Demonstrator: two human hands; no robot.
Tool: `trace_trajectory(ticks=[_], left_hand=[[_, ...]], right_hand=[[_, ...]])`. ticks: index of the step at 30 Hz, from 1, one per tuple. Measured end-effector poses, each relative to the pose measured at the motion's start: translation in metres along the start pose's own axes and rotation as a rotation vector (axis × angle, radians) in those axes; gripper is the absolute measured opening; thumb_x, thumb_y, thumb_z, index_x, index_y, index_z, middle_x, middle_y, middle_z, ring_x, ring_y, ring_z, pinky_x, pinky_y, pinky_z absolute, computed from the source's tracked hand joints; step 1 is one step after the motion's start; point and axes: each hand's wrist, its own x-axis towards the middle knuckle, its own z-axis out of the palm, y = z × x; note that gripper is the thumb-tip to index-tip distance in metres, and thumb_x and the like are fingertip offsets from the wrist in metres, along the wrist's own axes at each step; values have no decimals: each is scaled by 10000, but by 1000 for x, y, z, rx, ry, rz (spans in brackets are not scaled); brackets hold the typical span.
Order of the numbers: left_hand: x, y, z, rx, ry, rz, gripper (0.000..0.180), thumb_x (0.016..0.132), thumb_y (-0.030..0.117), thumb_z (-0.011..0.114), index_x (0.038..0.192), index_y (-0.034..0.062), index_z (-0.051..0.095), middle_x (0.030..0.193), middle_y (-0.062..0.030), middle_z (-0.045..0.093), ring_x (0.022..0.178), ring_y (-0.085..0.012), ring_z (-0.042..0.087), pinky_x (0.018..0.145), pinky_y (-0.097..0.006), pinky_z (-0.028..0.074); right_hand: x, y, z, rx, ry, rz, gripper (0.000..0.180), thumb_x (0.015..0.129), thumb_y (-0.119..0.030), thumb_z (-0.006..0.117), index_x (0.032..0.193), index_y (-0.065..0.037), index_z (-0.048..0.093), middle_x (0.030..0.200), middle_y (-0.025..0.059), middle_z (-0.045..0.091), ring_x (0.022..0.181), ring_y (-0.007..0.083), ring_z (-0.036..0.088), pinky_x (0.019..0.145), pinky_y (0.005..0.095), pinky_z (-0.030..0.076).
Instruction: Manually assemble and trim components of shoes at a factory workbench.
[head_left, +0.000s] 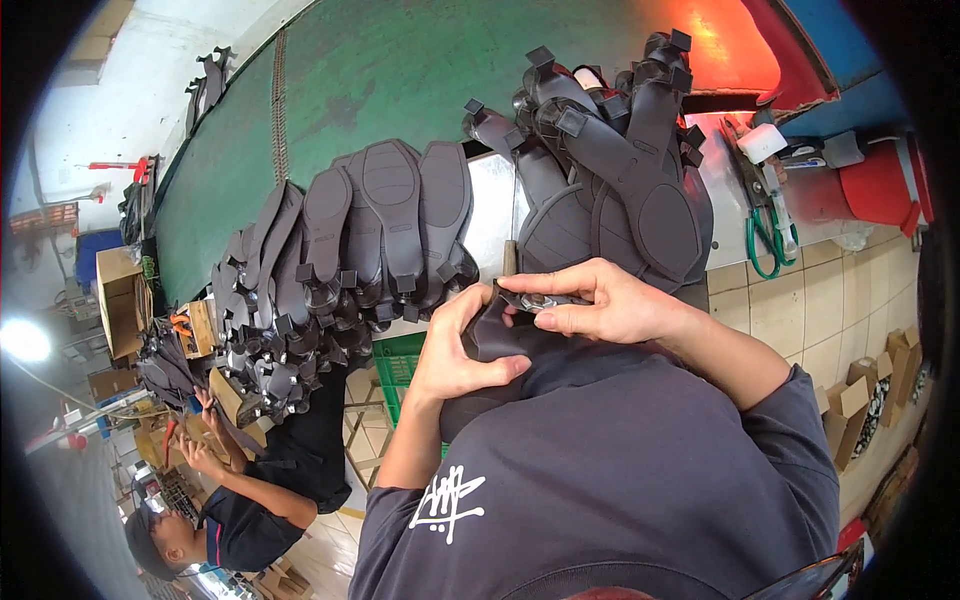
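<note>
Left hand (pixel 455 345) and right hand (pixel 612 305) meet over one dark molded piece (pixel 487 338), held before the worker's chest near the table's edge. The left hand's grip is clamped on the piece, thumb on one side and fingers on the other; the right hand's grip is closed on a small metal tool (pixel 542 301) at the piece's upper end. Fingers cover much of that tool — its exact kind cannot be made out — and the piece's lower part blends into the dark shirt (pixel 610 440).

Just beyond, a heap of similar dark pieces (pixel 640 190) overlaps on the table (pixel 350 70), with a long row (pixel 390 190) to the left; many lie partly hidden under others. Green-handled scissors (pixel 765 235) rest at right. A green crate (pixel 400 368) shows only in part below the table. At lower left, a co-worker (pixel 255 535) raises both hands, the object there too small to identify.
</note>
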Motion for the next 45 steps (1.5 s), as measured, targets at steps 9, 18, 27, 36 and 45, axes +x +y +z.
trace_trajectory(ticks=[9, 18, 27, 36, 45], left_hand=[[-1, -1, 2, -207, -12, -131, 516, 612, 236, 839, 1002, 12, 587, 951, -31, 593, 887, -120, 551, 824, -260, 439], [-2, 3, 2, -326, -15, -164, 494, 647, 219, 829, 1023, 27, 573, 991, -37, 591, 915, -114, 540, 846, -250, 427], [-3, 1, 1, -292, -12, -154, 509, 641, 239, 835, 1019, 21, 572, 980, -39, 592, 904, -117, 541, 837, -248, 424], [-2, -3, 3, -176, 13, -99, 507, 621, 259, 823, 989, 17, 572, 931, -38, 591, 868, -125, 544, 808, -262, 438], [1, 2, 5, 27, 18, -8, 495, 568, 251, 810, 915, -16, 579, 870, -65, 586, 809, -155, 563, 758, -283, 450]], right_hand=[[-1, -9, 1, -4, 8, 26, 513, 948, -126, 616, 1443, -153, 482, 1014, -44, 684, 703, 9, 460, 633, 185, 434], [3, 5, 9, -27, 55, -101, 553, 906, -112, 672, 1430, -134, 497, 1136, 64, 683, 982, 99, 603, 854, 281, 498], [1, -8, 11, -210, 134, -67, 527, 873, -82, 692, 1380, -98, 548, 1045, 64, 713, 889, 51, 591, 805, 248, 497], [1, -9, 9, -22, 98, 21, 482, 910, -99, 660, 1380, -130, 556, 1023, 13, 709, 786, 30, 570, 731, 229, 494], [-2, 3, 2, 48, 68, 55, 468, 924, -135, 664, 1379, -167, 560, 796, -52, 643, 631, 5, 474, 543, 182, 416]])
